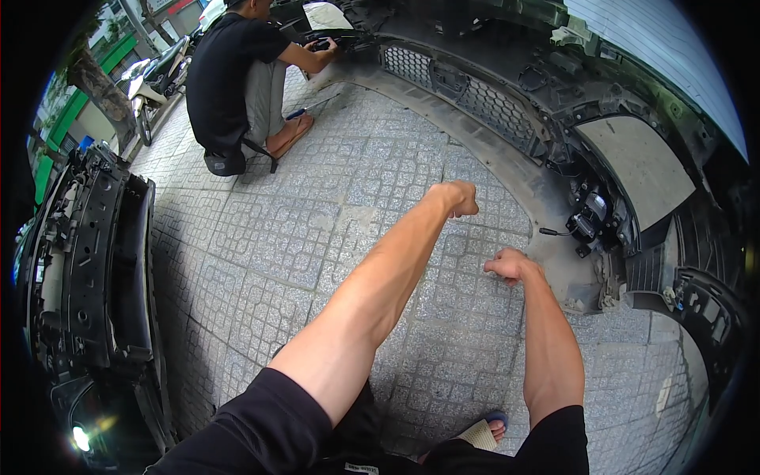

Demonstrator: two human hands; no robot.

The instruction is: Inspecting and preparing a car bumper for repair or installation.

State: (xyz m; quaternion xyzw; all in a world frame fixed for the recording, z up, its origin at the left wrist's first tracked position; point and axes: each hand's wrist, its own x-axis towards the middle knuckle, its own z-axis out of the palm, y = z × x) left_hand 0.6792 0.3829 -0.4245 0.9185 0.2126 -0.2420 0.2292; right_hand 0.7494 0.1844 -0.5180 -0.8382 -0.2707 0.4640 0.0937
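Note:
My left hand (455,198) hangs in front of me above the paving, its fingers curled closed and no object showing in them. Lower and to the right, my right hand (513,267) is curled too, with a digit toward the left and nothing seen in its grip. Beyond both hands curves a large black car bumper (507,150), its inner side toward me, with honeycomb grille mesh (487,103). Nearest my right hand on the bumper is a black lamp unit (587,220) with a short stalk. Neither hand touches the bumper.
Another person (229,79) squats at the far left, holding a dark part at the bumper's end. A screwdriver-like tool (309,107) lies by their foot. A car's front frame (99,261) stands close on my left. Behind are a parked motorbike (150,83) and a tree (99,87).

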